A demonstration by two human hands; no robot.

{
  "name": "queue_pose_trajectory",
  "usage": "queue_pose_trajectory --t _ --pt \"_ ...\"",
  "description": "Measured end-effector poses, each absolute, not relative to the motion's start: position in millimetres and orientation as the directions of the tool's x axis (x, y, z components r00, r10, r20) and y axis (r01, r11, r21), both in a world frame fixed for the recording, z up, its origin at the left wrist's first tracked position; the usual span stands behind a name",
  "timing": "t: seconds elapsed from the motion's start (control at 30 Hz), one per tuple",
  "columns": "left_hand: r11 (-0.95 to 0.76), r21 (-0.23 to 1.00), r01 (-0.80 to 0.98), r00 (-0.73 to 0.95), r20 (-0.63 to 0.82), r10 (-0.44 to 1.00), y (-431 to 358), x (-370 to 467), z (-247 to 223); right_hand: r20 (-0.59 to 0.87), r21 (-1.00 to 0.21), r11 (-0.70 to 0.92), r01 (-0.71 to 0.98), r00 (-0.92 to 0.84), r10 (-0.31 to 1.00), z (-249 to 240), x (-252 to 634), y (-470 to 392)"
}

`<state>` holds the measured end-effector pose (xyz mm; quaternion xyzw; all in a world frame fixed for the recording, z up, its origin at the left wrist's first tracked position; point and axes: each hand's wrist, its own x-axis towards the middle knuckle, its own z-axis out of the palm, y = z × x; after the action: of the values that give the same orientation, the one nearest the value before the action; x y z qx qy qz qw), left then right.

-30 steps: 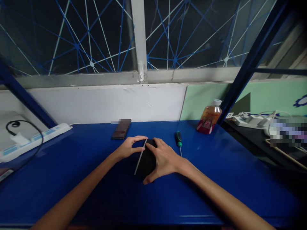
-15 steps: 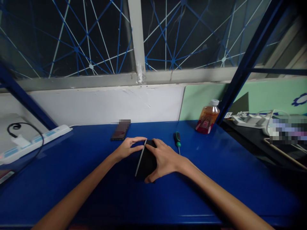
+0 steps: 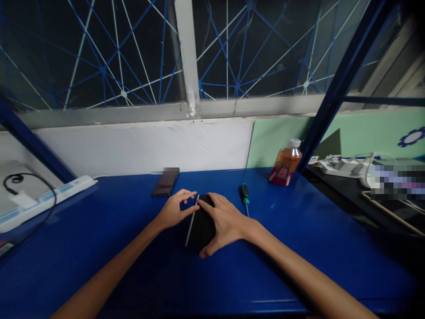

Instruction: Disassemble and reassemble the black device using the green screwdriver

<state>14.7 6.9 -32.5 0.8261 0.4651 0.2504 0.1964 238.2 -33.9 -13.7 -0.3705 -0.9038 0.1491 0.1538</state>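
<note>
A black box-like object (image 3: 203, 228) with a light strip along its left edge rests on the blue table (image 3: 133, 279) in front of me. My right hand (image 3: 224, 221) is wrapped over it from the right, its fingers at the far end and the thumb at the near end. At the object's upper left is my left hand (image 3: 174, 210), fingers apart, with one fingertip at the light strip. The palm side of both hands is hidden.
Behind my left hand lies a dark phone (image 3: 166, 182). A green and black screwdriver (image 3: 245, 196) lies to the right, with a bottle (image 3: 286, 163) of orange drink farther back. A white power strip (image 3: 49, 201) is at the left.
The far fingers of my left hand have lifted slightly away from the black object's far corner. My right hand keeps its hold. The whole view has shifted a little.
</note>
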Motion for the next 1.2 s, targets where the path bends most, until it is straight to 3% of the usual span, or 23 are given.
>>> queue_pose_trajectory --t 0.27,0.5,0.67,0.8,0.97,1.2 --pt "-0.579 0.511 0.635 0.571 0.195 0.798 4 11 -25 0.156 -0.369 0.719 0.589 -0.724 0.672 -7 258 -25" --pt "-0.518 0.291 0.804 0.459 0.250 0.853 10 0 -28 0.291 -0.240 0.646 0.724 -0.582 0.760 -2 261 -26" --pt "-0.593 0.196 0.781 0.531 0.292 0.795 9 2 -28 0.320 -0.124 0.569 0.813 -0.510 0.798 -8 235 -41" --pt "-0.695 0.193 0.693 0.658 0.226 0.719 6 3 -28 0.265 -0.130 0.592 0.796 -0.547 0.794 -11 233 -43" --pt "-0.689 0.087 0.719 0.647 0.278 0.710 6 -1 -18 0.247 -0.233 0.703 0.672 -0.658 0.711 -6 259 -25" --pt "-0.695 0.197 0.691 0.659 0.223 0.719 1 3 -15 0.321 -0.161 0.633 0.757 -0.566 0.759 1 271 -15"
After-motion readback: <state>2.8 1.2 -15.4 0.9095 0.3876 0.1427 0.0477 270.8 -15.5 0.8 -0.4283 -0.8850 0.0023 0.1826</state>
